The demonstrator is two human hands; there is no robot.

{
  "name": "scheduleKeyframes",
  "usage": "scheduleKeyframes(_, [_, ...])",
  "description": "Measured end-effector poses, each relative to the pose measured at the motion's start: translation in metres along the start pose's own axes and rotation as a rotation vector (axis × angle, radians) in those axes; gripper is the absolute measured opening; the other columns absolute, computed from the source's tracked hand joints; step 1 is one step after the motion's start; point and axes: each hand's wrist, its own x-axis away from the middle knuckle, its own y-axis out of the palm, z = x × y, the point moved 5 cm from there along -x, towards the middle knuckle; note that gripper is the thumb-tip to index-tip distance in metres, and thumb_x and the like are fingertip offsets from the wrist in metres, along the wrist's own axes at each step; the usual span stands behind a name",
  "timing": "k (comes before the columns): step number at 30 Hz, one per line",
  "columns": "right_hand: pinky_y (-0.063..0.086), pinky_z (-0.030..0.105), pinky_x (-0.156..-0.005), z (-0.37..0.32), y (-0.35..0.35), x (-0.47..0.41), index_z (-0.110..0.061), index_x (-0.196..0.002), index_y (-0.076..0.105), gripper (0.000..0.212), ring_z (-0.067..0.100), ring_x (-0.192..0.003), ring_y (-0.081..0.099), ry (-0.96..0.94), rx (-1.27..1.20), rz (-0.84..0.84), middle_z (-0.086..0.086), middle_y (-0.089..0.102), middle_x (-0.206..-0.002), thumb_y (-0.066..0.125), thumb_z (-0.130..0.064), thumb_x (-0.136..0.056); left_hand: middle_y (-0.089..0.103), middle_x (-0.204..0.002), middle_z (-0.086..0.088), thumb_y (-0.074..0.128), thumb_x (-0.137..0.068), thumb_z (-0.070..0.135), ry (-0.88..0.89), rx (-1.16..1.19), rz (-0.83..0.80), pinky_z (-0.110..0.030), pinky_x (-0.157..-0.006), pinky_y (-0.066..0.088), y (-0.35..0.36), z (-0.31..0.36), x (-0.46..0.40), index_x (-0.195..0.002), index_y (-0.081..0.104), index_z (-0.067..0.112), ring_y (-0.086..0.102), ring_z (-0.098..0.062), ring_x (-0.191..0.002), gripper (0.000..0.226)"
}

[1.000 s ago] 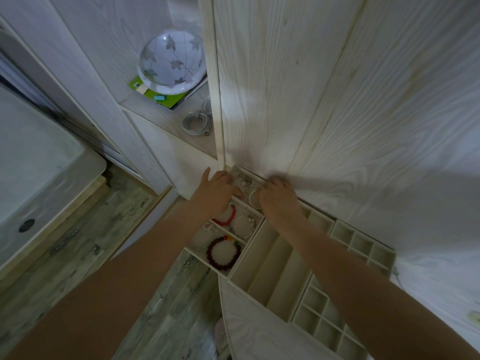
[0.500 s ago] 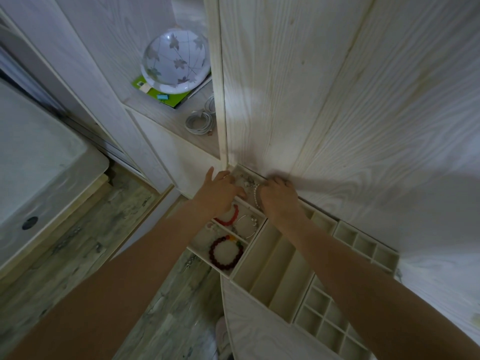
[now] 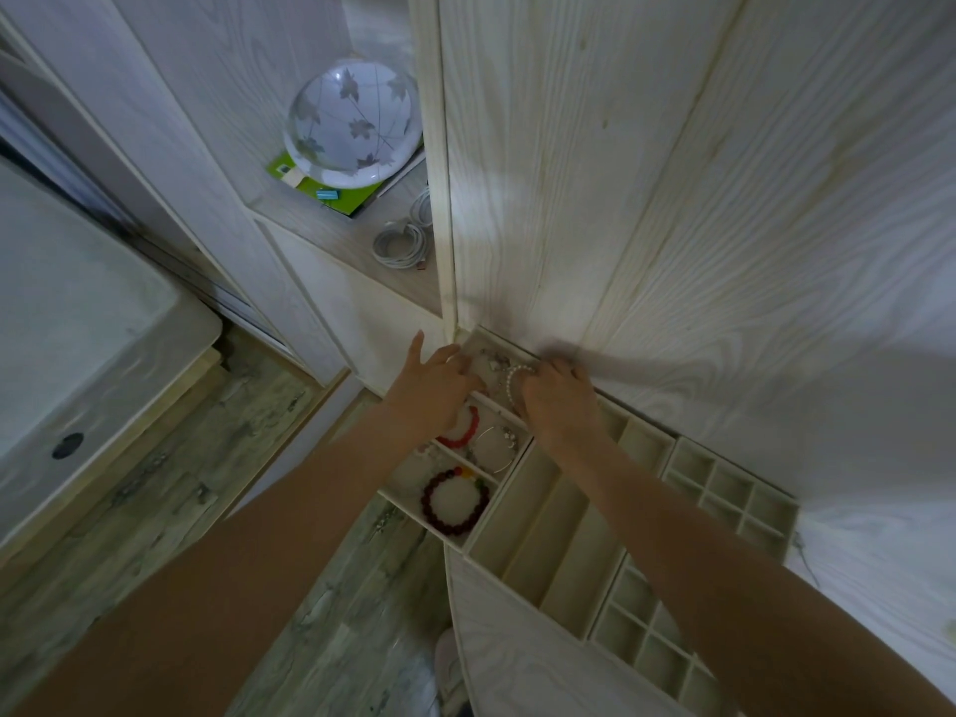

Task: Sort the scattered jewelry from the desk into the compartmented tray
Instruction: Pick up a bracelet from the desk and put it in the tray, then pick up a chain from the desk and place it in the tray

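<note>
Both hands work at the far left corner of the desk (image 3: 776, 251), over the far end compartment of the compartmented tray (image 3: 538, 514). The left hand (image 3: 432, 393) lies palm down over the tray's left rim, fingers loosely spread and reaching into that far compartment; it grips nothing that shows. The right hand (image 3: 561, 401) is curled closed, pinching a white pearl bracelet (image 3: 512, 382) that loops out beside its thumb, just above the far compartment. Small silvery pieces (image 3: 491, 357) lie in that compartment, too blurred to name, possibly earrings or charms. In the next row toward the person, a red bead bracelet (image 3: 463, 432) sits partly under the left wrist, and a thin silver bangle (image 3: 496, 447) lies in the cell beside it. A dark red bead bracelet (image 3: 455, 501) with a few coloured beads fills the nearest cell at the tray's left edge. The long slots in the tray's middle and the small square cells at its right end hold nothing visible. On a lower shelf to the left, a white dome lamp (image 3: 352, 121) rests on a green booklet (image 3: 326, 191), with a coiled white cable (image 3: 401, 243) near it.
</note>
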Motion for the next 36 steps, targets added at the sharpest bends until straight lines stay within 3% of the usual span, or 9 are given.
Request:
scheduleKeyframes(7, [0.034, 0.036, -0.101, 0.004, -0.008, 0.007, -0.016, -0.11, 0.062, 0.019, 0.023, -0.116, 0.048, 0.021, -0.094, 0.008, 0.004, 0.06, -0.115, 0.053, -0.014, -0.093, 0.03, -0.149, -0.003, 0.049, -0.089, 0.006, -0.027, 0.05, 0.021, -0.054, -0.113, -0.004, -0.01, 0.006, 0.007, -0.14, 0.037, 0.028, 0.015, -0.021, -0.142, 0.057])
scheduleKeyframes(10, [0.033, 0.035, -0.099, 0.012, -0.015, 0.02, -0.015, -0.123, 0.057, 0.029, 0.024, -0.121, 0.043, 0.053, -0.197, 0.008, 0.007, 0.055, -0.122, 0.048, -0.015, -0.095, 0.04, -0.142, -0.002, 0.047, -0.089, 0.009, -0.051, 0.089, 0.063, -0.048, -0.115, 0.002, -0.016, 0.014, 0.009, -0.138, 0.039, 0.025, 0.026, -0.022, -0.136, 0.053])
scheduleKeyframes(13, [0.033, 0.035, -0.096, 0.026, -0.023, 0.042, -0.015, -0.131, 0.051, 0.035, 0.026, -0.122, 0.041, 0.079, -0.268, 0.007, 0.008, 0.051, -0.126, 0.045, -0.022, -0.097, 0.046, -0.137, -0.004, 0.045, -0.091, 0.014, -0.087, 0.127, 0.097, -0.042, -0.112, 0.017, -0.026, 0.029, 0.009, -0.141, 0.039, 0.024, 0.036, -0.023, -0.13, 0.051])
scheduleKeyframes(16, [0.036, 0.035, -0.09, 0.047, -0.026, 0.075, -0.013, -0.125, 0.053, 0.031, 0.028, -0.117, 0.043, 0.128, -0.274, 0.011, 0.008, 0.052, -0.121, 0.043, -0.022, -0.097, 0.055, -0.128, -0.007, 0.044, -0.094, 0.018, -0.11, 0.174, 0.116, -0.038, -0.098, 0.037, -0.041, 0.056, 0.01, -0.13, 0.05, 0.016, 0.05, -0.026, -0.118, 0.037])
scheduleKeyframes(19, [0.037, 0.034, -0.088, 0.08, -0.023, 0.117, -0.012, -0.12, 0.056, 0.03, 0.028, -0.114, 0.046, 0.239, -0.319, 0.041, 0.008, 0.054, -0.117, 0.042, -0.021, -0.096, 0.061, -0.118, -0.008, 0.044, -0.093, 0.019, -0.079, 0.244, 0.225, -0.038, -0.094, 0.043, -0.053, 0.1, 0.013, -0.118, 0.059, 0.015, 0.056, -0.027, -0.11, 0.03])
scheduleKeyframes(28, [0.039, 0.036, -0.096, 0.192, 0.028, 0.251, -0.014, -0.132, 0.05, 0.035, 0.026, -0.121, 0.043, 0.572, -0.477, 0.0, 0.008, 0.051, -0.127, 0.043, -0.019, -0.098, 0.055, -0.124, -0.003, 0.04, -0.096, 0.021, 0.252, 0.278, 0.369, -0.034, -0.098, 0.029, -0.059, 0.286, 0.028, -0.121, 0.055, 0.016, 0.046, -0.024, -0.119, 0.03])
scheduleKeyframes(32, [0.039, 0.035, -0.098, 0.233, 0.054, 0.292, -0.016, -0.135, 0.047, 0.038, 0.024, -0.125, 0.04, 0.651, -0.532, -0.054, 0.01, 0.048, -0.131, 0.047, -0.017, -0.097, 0.037, -0.146, -0.003, 0.04, -0.095, 0.014, 0.409, 0.21, 0.208, -0.032, -0.111, 0.013, -0.036, 0.351, 0.015, -0.139, 0.042, 0.016, 0.028, -0.019, -0.136, 0.044])
scheduleKeyframes(34, [0.039, 0.033, -0.096, 0.244, 0.065, 0.301, -0.014, -0.133, 0.048, 0.039, 0.025, -0.124, 0.039, 0.661, -0.567, -0.087, 0.011, 0.045, -0.13, 0.051, -0.017, -0.094, 0.02, -0.155, -0.002, 0.035, -0.097, 0.015, 0.393, 0.073, 0.124, -0.037, -0.115, 0.005, -0.023, 0.366, 0.004, -0.145, 0.031, 0.016, 0.014, -0.019, -0.143, 0.048])
scheduleKeyframes(36, [0.041, 0.033, -0.092, 0.252, 0.075, 0.308, -0.012, -0.129, 0.049, 0.038, 0.027, -0.12, 0.041, 0.673, -0.598, -0.107, 0.013, 0.043, -0.127, 0.056, -0.016, -0.091, 0.018, -0.156, -0.004, 0.036, -0.098, 0.018, 0.355, -0.029, 0.092, -0.044, -0.115, 0.006, -0.013, 0.374, -0.005, -0.144, 0.032, 0.012, 0.011, -0.021, -0.145, 0.046])
